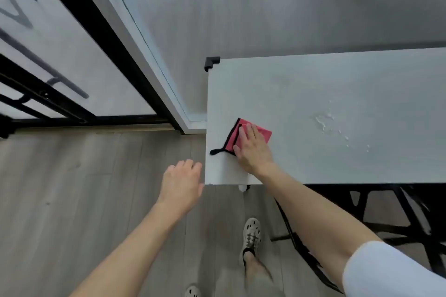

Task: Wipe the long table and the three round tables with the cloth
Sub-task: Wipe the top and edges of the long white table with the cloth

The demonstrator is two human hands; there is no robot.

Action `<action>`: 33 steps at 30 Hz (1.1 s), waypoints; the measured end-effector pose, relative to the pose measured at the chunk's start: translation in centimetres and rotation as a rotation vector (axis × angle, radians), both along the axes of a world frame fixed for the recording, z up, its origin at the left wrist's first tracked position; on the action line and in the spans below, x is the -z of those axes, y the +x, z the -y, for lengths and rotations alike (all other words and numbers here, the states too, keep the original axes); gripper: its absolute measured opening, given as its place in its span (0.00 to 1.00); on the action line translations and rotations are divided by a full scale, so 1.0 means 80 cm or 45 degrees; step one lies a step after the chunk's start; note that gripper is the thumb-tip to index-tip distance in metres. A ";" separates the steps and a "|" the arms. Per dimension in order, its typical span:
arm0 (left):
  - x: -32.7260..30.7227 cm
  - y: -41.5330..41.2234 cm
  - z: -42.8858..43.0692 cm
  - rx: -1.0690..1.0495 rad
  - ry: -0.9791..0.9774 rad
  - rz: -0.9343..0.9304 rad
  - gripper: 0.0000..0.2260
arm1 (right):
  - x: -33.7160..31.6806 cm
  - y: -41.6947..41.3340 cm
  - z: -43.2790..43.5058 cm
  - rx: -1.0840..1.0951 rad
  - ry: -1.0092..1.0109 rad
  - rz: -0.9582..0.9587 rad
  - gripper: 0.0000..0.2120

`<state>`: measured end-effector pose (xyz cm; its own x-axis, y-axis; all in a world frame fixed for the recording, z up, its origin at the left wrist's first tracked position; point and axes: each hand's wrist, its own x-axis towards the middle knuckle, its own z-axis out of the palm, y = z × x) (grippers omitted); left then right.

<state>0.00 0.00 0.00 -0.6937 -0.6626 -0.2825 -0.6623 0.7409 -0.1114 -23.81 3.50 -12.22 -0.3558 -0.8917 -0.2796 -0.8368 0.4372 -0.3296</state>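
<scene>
Fingers (243, 136) of the right hand (253, 149) lie straight and flat, pressing the folded pink cloth with black trim (261, 134) onto the long white rectangular table (337, 94) near its left end. Water droplets (330, 125) glisten further right, well apart from the cloth. Beside the table's corner, over the grey wood-plank floor (84, 188), the left hand (182, 184) hangs with loosely curled fingers, holding nothing.
</scene>
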 end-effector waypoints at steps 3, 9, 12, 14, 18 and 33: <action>0.037 -0.034 0.014 -0.084 0.245 0.084 0.41 | 0.037 0.004 0.037 0.025 -0.078 -0.033 0.34; 0.090 -0.112 0.082 -0.128 0.277 0.219 0.71 | 0.067 0.021 0.000 -0.151 -0.198 -0.057 0.35; 0.111 -0.146 0.096 -0.124 0.323 0.262 0.75 | 0.059 0.003 -0.071 -0.391 -0.187 -0.104 0.36; 0.120 -0.158 0.098 -0.136 0.342 0.271 0.76 | 0.054 -0.035 -0.108 -0.362 -0.184 -0.098 0.42; 0.123 -0.151 0.100 -0.140 0.378 0.211 0.77 | 0.061 -0.099 -0.091 0.082 -0.115 -0.168 0.49; 0.064 -0.193 0.164 0.234 0.229 0.277 0.34 | 0.059 -0.079 -0.096 0.291 -0.046 -0.298 0.44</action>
